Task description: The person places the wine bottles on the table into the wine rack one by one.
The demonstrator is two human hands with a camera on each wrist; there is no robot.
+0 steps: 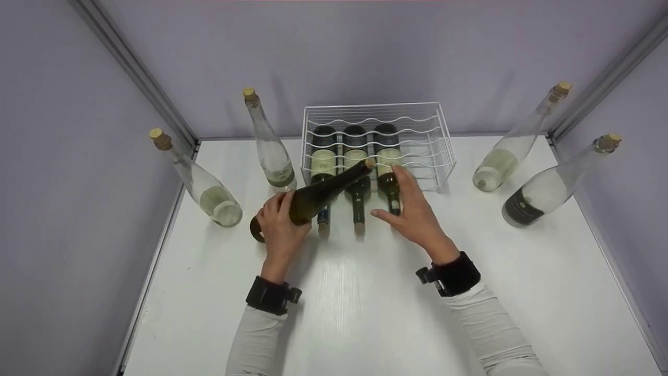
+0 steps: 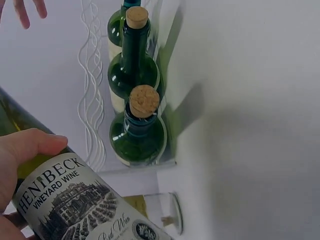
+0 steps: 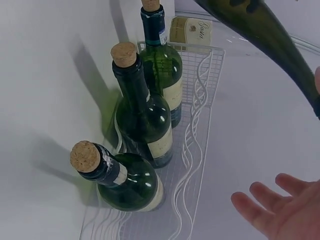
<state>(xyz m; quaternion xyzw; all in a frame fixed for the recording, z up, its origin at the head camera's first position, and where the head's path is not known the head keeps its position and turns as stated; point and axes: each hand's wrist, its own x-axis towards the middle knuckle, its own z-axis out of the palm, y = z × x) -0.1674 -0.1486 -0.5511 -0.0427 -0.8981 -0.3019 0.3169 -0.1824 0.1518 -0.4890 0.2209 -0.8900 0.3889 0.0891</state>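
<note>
My left hand (image 1: 282, 222) grips a dark green wine bottle (image 1: 326, 193) round its body. The bottle is tilted, its corked neck pointing up and to the right. Its pale label (image 2: 80, 200) reads Henibeck Vineyard Wine in the left wrist view. Near the bottle's corked end, my right hand (image 1: 415, 214) is spread with thumb and fingers apart, holding nothing. Behind both hands stands a white wire rack (image 1: 425, 146). Three corked green bottles lie in it side by side, among them the left bottle (image 1: 324, 156), middle bottle (image 1: 356, 151) and right bottle (image 1: 387, 151), necks toward me.
Two clear corked bottles stand left of the rack, one near it (image 1: 271, 151) and one farther out (image 1: 206, 190). To the right are two more, a pale-labelled bottle (image 1: 503, 156) and a dark-labelled bottle (image 1: 543, 190). Grey walls (image 1: 365, 52) enclose the white table (image 1: 344, 313).
</note>
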